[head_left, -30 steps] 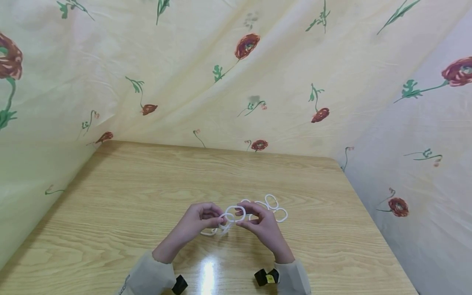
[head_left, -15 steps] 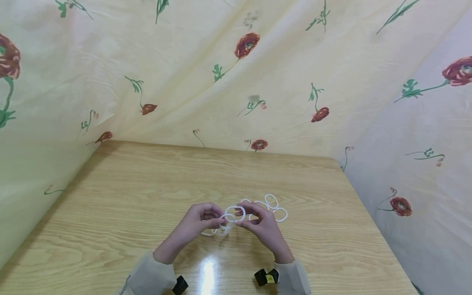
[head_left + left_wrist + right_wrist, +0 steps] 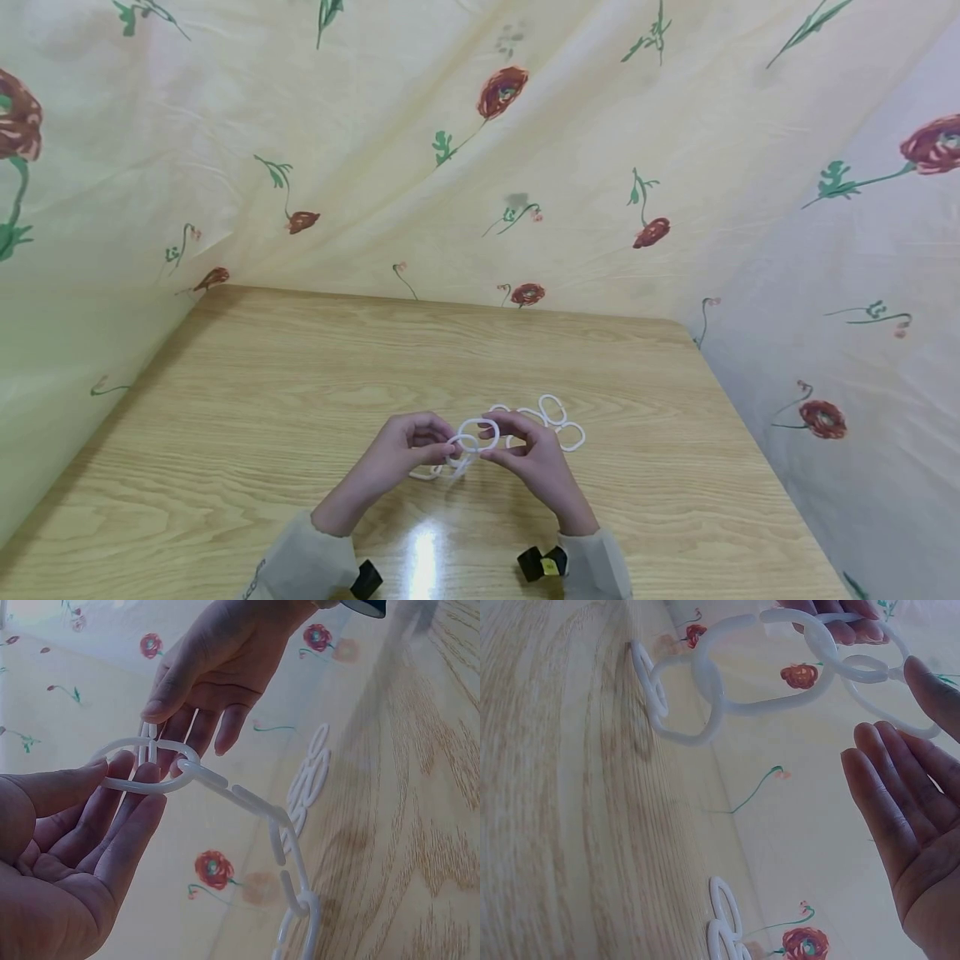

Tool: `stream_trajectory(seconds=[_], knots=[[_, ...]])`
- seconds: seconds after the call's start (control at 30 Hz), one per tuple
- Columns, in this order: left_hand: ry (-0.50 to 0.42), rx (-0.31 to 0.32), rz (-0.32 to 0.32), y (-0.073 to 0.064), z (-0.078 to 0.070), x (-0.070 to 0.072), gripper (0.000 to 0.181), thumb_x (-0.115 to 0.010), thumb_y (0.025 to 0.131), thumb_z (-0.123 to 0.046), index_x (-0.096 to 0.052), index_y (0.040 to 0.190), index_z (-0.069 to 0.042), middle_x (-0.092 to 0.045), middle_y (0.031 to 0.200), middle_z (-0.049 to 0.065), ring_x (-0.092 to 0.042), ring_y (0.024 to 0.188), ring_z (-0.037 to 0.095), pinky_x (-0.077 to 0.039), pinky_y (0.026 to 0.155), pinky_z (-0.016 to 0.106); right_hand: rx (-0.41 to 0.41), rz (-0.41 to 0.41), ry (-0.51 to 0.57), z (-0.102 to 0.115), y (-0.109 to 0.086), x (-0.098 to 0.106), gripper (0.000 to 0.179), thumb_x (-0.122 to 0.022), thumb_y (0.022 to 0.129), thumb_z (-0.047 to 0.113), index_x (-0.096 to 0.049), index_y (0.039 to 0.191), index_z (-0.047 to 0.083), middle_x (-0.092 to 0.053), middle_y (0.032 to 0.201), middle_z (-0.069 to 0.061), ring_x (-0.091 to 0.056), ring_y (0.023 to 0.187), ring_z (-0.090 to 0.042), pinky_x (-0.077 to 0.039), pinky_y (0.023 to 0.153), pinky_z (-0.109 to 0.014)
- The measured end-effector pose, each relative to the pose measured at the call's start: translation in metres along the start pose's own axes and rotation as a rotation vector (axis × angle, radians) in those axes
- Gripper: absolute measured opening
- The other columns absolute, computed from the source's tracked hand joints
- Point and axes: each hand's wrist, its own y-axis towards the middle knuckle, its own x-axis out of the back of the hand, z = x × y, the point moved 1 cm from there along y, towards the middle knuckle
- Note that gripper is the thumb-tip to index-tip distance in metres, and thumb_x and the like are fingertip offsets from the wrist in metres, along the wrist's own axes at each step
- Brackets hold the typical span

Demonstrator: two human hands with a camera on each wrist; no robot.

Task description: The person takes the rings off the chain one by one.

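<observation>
Between the fingertips of my left hand (image 3: 414,442) is a white plastic chain link (image 3: 139,788), pinched by thumb and fingers. More joined chain links (image 3: 246,796) hang from it, down toward the tabletop. My right hand (image 3: 534,457) pinches another white link (image 3: 497,435) between thumb and fingers, just right of the left one. In the left wrist view that link is seen edge-on and crosses the left hand's link. Whether the two are hooked together I cannot tell. Both hands are close together above the table.
Several loose white links (image 3: 584,437) lie on the wooden table (image 3: 360,350), behind and to the right of my right hand. A flowered cloth (image 3: 375,167) rises along the table's back and sides. Light glares off the near tabletop.
Both hands have stayed in place with their links. The hanging links beneath my left hand have swayed slightly.
</observation>
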Motion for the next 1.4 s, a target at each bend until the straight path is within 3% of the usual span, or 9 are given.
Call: stream_trajectory(seconds=[0.53, 0.77, 1.13, 1.4], knots=[[0.014, -0.005, 0.005, 0.0014, 0.0013, 0.0002, 0.027, -0.067, 0.090, -0.013, -0.062, 0.107, 0.008, -0.071, 0.098, 0.021, -0.070, 0.087, 0.017, -0.060, 0.079, 0.037, -0.002, 0.003, 0.010, 0.0019, 0.0015, 0.0002, 0.045, -0.076, 0.081, 0.007, -0.061, 0.122, -0.003, -0.066, 0.112, -0.022, -0.063, 0.097, 0.004, -0.061, 0.074, -0.024], [0.030, -0.015, 0.007, 0.0017, 0.0007, -0.0006, 0.027, -0.067, 0.090, -0.013, -0.063, 0.106, 0.008, -0.070, 0.098, 0.023, -0.070, 0.088, 0.020, -0.060, 0.077, 0.033, -0.003, -0.004, 0.002, -0.0008, 0.0012, 0.0005, 0.047, -0.076, 0.081, 0.007, -0.060, 0.123, -0.005, -0.066, 0.111, -0.022, -0.063, 0.096, 0.005, -0.061, 0.073, -0.024], [0.046, -0.014, -0.004, 0.0030, 0.0025, -0.0007, 0.024, -0.068, 0.089, -0.013, -0.065, 0.105, 0.005, -0.071, 0.096, 0.018, -0.068, 0.084, 0.011, -0.059, 0.077, 0.031, -0.011, -0.003, 0.008, -0.0026, 0.0012, 0.0008, 0.046, -0.076, 0.081, 0.009, -0.060, 0.123, -0.003, -0.066, 0.113, -0.022, -0.063, 0.097, 0.004, -0.061, 0.075, -0.024], [0.043, -0.014, -0.004, 0.0015, 0.0018, -0.0004, 0.024, -0.068, 0.089, -0.011, -0.064, 0.105, 0.006, -0.070, 0.097, 0.020, -0.068, 0.086, 0.017, -0.059, 0.078, 0.033, -0.042, -0.014, 0.001, -0.0022, 0.0014, 0.0002, 0.046, -0.076, 0.081, 0.010, -0.061, 0.122, -0.004, -0.066, 0.113, -0.021, -0.063, 0.097, 0.004, -0.060, 0.074, -0.023]])
